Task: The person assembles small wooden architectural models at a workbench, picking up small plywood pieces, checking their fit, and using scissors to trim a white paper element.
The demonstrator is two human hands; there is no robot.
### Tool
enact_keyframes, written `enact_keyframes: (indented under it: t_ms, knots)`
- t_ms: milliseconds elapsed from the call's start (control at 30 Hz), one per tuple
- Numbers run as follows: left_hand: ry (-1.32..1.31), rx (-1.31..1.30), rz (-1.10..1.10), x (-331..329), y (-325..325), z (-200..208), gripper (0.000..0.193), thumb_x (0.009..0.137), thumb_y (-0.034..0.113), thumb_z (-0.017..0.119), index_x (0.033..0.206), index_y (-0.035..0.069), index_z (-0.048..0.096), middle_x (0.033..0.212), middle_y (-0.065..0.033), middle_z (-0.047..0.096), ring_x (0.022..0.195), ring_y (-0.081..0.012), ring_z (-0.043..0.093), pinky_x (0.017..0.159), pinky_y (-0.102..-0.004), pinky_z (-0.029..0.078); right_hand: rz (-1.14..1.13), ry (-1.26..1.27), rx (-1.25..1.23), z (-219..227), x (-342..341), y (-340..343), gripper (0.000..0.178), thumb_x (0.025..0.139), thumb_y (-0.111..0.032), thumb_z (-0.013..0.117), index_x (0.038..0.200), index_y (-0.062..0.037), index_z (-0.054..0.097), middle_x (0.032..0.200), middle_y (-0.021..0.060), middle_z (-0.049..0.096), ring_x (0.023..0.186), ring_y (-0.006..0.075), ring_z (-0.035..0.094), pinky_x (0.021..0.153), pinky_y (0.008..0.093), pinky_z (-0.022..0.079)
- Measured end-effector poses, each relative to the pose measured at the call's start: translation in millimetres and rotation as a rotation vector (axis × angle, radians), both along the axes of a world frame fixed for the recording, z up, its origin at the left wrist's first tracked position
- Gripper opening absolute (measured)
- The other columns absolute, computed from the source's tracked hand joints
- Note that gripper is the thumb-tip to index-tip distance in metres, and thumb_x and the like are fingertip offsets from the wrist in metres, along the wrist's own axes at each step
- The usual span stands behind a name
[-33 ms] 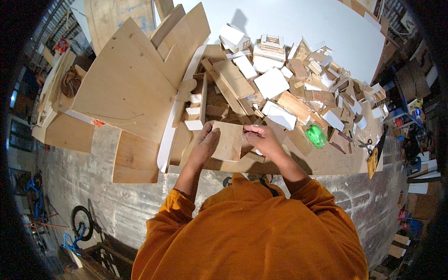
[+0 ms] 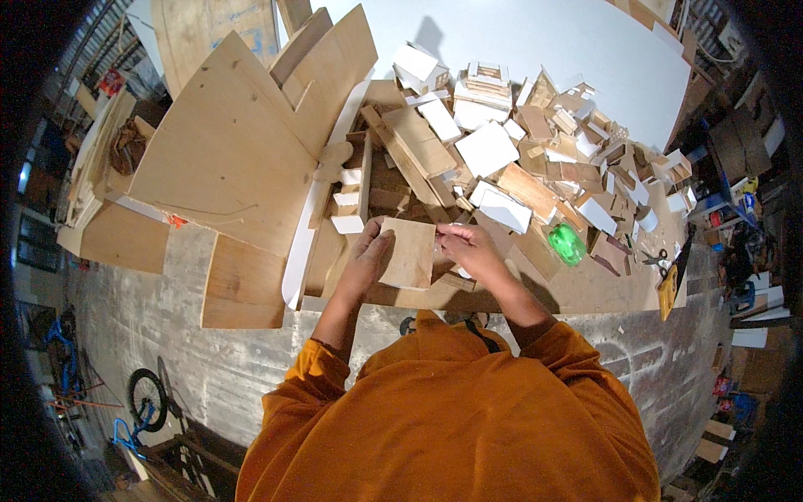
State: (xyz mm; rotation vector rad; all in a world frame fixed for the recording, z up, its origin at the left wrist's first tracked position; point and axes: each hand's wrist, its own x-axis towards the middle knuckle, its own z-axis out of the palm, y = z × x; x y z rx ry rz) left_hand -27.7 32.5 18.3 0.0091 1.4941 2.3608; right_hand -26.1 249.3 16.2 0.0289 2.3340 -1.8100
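Note:
My left hand (image 2: 368,255) grips the left side of a small rectangular piece of plywood (image 2: 410,255), with the thumb lying over its face. At the upper right corner of this piece, the fingers of my right hand (image 2: 470,251) are pinched together against the edge. Whether they also hold something small there cannot be made out. Just beyond my left hand stands a narrow open wooden box (image 2: 365,188) with white pieces in it. A white panel (image 2: 500,207) lies past my right hand, beside a reddish-brown wooden board (image 2: 529,191).
Wood offcuts and small white box shapes (image 2: 483,105) are heaped across the table. Right of my hands lie a green plastic bottle (image 2: 567,243), scissors (image 2: 657,258) and a yellow-handled saw (image 2: 667,293). Large plywood sheets (image 2: 226,142) stand at the left. A bicycle wheel (image 2: 146,400) shows lower left.

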Motion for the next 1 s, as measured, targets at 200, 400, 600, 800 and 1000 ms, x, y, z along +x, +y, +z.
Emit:
enact_keyframes:
  t_ms: [200, 400, 600, 800, 1000]
  knots:
    - [-0.089, -0.088, 0.018, 1.4, -0.4, 12.7, 0.039, 0.094, 0.017, 0.051, 0.13, 0.006, 0.043, 0.115, -0.0032, 0.054, 0.107, -0.0109, 0.053, 0.095, -0.0226, 0.041, 0.016, 0.076, 0.117, 3.2, -5.7, -13.8, 0.037, 0.087, -0.03, 0.063, 0.103, 0.0024, 0.066, 0.079, 0.0142, 0.065, 0.071, 0.0209, 0.062, 0.065, 0.03, 0.048]
    - [-0.141, -0.132, 0.033, 2.7, -0.9, 13.8, 0.048, 0.094, 0.017, 0.052, 0.138, 0.006, 0.037, 0.127, -0.0074, 0.051, 0.118, -0.0149, 0.05, 0.102, -0.0261, 0.038, -0.01, 0.165, 0.197, 16.1, -3.5, -16.9, 0.038, 0.086, -0.029, 0.066, 0.105, 0.0044, 0.066, 0.073, 0.0054, 0.061, 0.065, 0.0125, 0.053, 0.058, 0.0256, 0.044]
    - [-0.127, -0.131, 0.024, 3.4, -1.6, 13.6, 0.046, 0.094, 0.019, 0.052, 0.137, 0.006, 0.039, 0.126, -0.0053, 0.051, 0.118, -0.0139, 0.049, 0.102, -0.0258, 0.037, -0.028, 0.186, 0.144, 7.6, -4.1, -17.5, 0.038, 0.086, -0.025, 0.068, 0.107, 0.0059, 0.066, 0.071, -0.0003, 0.062, 0.063, 0.0034, 0.05, 0.055, 0.0215, 0.042]
    - [-0.088, -0.059, 0.093, 7.3, 5.8, 23.8, 0.026, 0.096, 0.011, 0.046, 0.121, 0.004, 0.048, 0.108, -0.0018, 0.054, 0.1, -0.0094, 0.05, 0.089, -0.0232, 0.04, -0.063, 0.162, 0.13, 10.5, -2.4, -19.3, 0.036, 0.081, -0.03, 0.069, 0.098, 0.0018, 0.069, 0.081, 0.0174, 0.069, 0.071, 0.0221, 0.067, 0.066, 0.0318, 0.05]
    - [-0.086, -0.063, 0.08, 7.0, 5.4, 23.2, 0.032, 0.095, 0.011, 0.046, 0.126, 0.003, 0.046, 0.115, -0.0033, 0.053, 0.107, -0.0109, 0.049, 0.094, -0.0238, 0.038, -0.071, 0.167, 0.126, 9.3, -2.6, -19.0, 0.033, 0.085, -0.022, 0.069, 0.105, 0.0035, 0.067, 0.072, 0.002, 0.064, 0.064, 0.0052, 0.053, 0.058, 0.0228, 0.045]
